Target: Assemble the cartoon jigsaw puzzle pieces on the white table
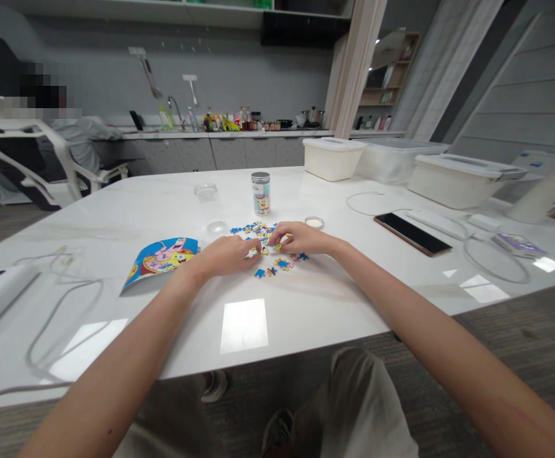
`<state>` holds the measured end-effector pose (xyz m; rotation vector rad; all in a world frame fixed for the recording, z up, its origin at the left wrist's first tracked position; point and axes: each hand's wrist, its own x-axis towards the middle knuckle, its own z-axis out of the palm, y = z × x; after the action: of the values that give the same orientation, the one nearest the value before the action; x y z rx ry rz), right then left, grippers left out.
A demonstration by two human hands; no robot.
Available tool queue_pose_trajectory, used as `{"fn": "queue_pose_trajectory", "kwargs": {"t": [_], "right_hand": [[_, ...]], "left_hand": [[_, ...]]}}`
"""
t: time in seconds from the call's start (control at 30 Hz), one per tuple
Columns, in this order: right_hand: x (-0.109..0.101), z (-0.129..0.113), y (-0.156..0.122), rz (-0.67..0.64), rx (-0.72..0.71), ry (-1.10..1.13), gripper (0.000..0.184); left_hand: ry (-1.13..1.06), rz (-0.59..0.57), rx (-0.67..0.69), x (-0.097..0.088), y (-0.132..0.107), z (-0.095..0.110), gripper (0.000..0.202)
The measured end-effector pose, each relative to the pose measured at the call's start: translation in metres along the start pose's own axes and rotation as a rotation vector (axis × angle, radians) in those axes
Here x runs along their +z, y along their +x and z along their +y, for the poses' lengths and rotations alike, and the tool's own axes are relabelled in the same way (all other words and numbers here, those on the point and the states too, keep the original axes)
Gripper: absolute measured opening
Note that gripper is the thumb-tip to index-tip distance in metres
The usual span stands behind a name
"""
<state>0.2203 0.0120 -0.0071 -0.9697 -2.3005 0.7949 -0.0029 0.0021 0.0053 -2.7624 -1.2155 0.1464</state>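
Small jigsaw puzzle pieces (249,229) in blue, yellow, white and pink lie in a loose pile on the white table (316,305). My left hand (227,256) reaches the pile's near left side, thumb and forefinger pinched together; what is between them is too small to make out. Opposite it, my right hand (301,238) curls its fingers over the pile, with a yellow puzzle piece (286,239) at its fingertips. Nearer me are a few pieces (284,264) grouped together. A curved cartoon picture sheet (163,257) rests beside my left wrist.
Behind the pile stands a cartoon-printed can (260,194). A ring-shaped lid (314,222), clear dish (205,190) and clear cap (217,227) surround it. Rightward are a phone (411,233), cables and lidded bins (333,159). A white device (0,296) lies left; a person sits beyond.
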Motion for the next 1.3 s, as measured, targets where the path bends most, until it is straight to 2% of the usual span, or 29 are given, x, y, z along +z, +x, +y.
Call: {"fn": "queue_pose_trajectory", "kwargs": {"t": [0.23,0.43,0.83,0.93,1.07,1.17,1.3], "right_hand": [[-0.0001,-0.0001,-0.0005,0.017,0.002,-0.024,0.024],[0.0003,0.0036,0.0008,0.025,-0.015,-0.017,0.048],[0.0015,0.0046,0.0033,-0.016,0.013,0.035,0.024],[0.0029,0.0061,0.0043,-0.014,0.031,0.085,0.024],[0.004,0.007,0.0032,-0.022,0.04,0.124,0.032],[0.0036,0.0076,0.0025,-0.01,0.019,0.081,0.033],[0.002,0.0072,0.0029,0.014,-0.05,-0.016,0.027]], "left_hand": [[0.006,0.016,0.013,0.0005,-0.0003,0.0004,0.038],[-0.001,0.01,0.002,0.0009,0.0003,-0.001,0.038],[0.016,0.012,0.012,0.0001,0.0001,0.0003,0.038],[0.016,0.016,0.015,0.0003,0.0,-0.0005,0.038],[0.021,0.015,0.017,0.0008,0.0,-0.0009,0.039],[0.029,0.015,0.024,0.0006,0.0,0.0003,0.039],[0.009,0.02,0.038,-0.0009,-0.0007,0.0022,0.041]]}}
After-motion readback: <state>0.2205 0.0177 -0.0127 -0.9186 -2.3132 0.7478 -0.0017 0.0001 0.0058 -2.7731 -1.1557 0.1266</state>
